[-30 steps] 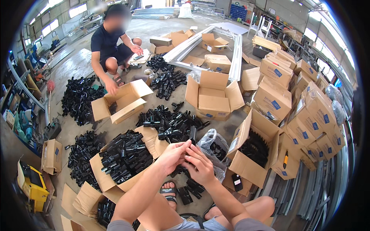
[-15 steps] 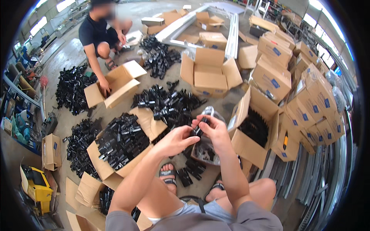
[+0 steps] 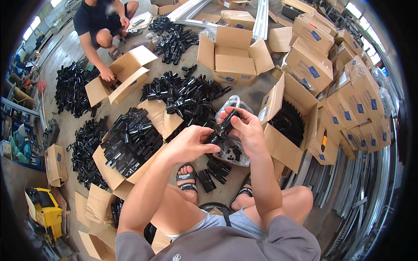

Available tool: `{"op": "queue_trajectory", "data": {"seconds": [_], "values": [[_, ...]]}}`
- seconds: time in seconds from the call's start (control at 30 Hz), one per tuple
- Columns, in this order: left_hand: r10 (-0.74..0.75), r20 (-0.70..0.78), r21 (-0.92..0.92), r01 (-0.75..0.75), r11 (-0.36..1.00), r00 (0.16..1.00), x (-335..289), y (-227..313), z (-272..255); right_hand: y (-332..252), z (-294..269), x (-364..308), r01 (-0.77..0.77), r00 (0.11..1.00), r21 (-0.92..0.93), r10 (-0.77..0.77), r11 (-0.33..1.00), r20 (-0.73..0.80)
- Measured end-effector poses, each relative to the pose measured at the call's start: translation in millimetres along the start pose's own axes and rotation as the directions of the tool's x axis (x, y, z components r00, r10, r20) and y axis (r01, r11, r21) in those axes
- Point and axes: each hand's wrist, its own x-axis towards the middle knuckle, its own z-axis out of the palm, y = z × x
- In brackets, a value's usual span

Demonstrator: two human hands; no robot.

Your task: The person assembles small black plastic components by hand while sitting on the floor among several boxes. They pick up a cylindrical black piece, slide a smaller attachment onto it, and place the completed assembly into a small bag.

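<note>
grey concrete floor (image 3: 251,98) of a workshop, laid out with black parts in heaps and brown cartons. first entry: one long black part (image 3: 225,126), held aslant in the air between both hands, its upper end toward the right. left hand (image 3: 191,141): fingers curled against the lower end, thumb stretched out beside it. right hand (image 3: 246,126): thumb and fingers pinching the upper end. below the hands: one clear plastic bag (image 3: 244,156), open, small dark pieces inside. between two sandalled feet: a few loose parts (image 3: 210,175) on the floor. left of these: one open carton (image 3: 104,169), filled with similar black parts. beyond the hands: one large heap (image 3: 185,93), same kind. right: one open carton with dark toothed-looking pieces (image 3: 289,124), contents partly hidden by its wall. beside it: one yellow-handled knife (image 3: 324,141), on a carton. farther right: stacked closed cartons (image 3: 348,102); below them, long metal profiles (image 3: 355,195) on the floor. upper left: one crouching co-worker (image 3: 98,19) in dark clothes, one hand inside an open carton (image 3: 130,82). lower left: one yellow machine (image 3: 48,217), black on top.
</note>
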Motion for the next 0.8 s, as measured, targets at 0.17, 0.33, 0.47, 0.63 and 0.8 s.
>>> {"op": "queue_trajectory", "data": {"seconds": [0.17,0.33,0.47,0.63,0.8], "values": [[0.025,-0.026,0.238,-0.018,0.971,0.999,4,-9,-12,10,-4,9,0.008,0.999,-0.046,-0.007,0.999,0.035],[-0.041,-0.002,0.200,0.040,0.979,0.999,-1,6,-17,4,-9,10,-0.080,0.993,-0.069,0.086,0.994,0.085],[-0.083,0.000,0.159,0.081,0.984,0.997,5,2,-20,8,-14,17,-0.027,0.992,-0.102,0.038,0.994,0.117],[-0.130,-0.159,0.140,0.152,0.978,0.979,4,20,-24,11,-57,66,0.111,0.983,0.086,-0.096,0.990,-0.157],[-0.085,-0.302,0.517,0.238,0.822,0.949,10,36,-30,116,-223,151,-0.250,0.861,-0.548,-0.076,0.798,-0.503]]}}
